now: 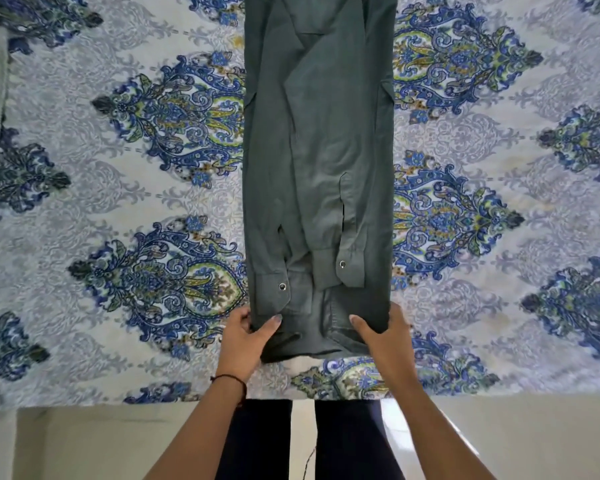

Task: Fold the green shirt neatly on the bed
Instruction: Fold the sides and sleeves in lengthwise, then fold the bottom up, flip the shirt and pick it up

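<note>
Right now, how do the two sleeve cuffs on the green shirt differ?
The left cuff lies nearer the person, the right cuff farther up. The left cuff sits at the edge of the green shirt, by the left hand; the right cuff sits nearer the middle. Both lie flat on it, each showing one metal snap.

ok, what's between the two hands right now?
Head view: only the green shirt, its near hem spanning from the left hand to the right hand, each gripping a corner. Nothing else lies on that stretch.
</note>
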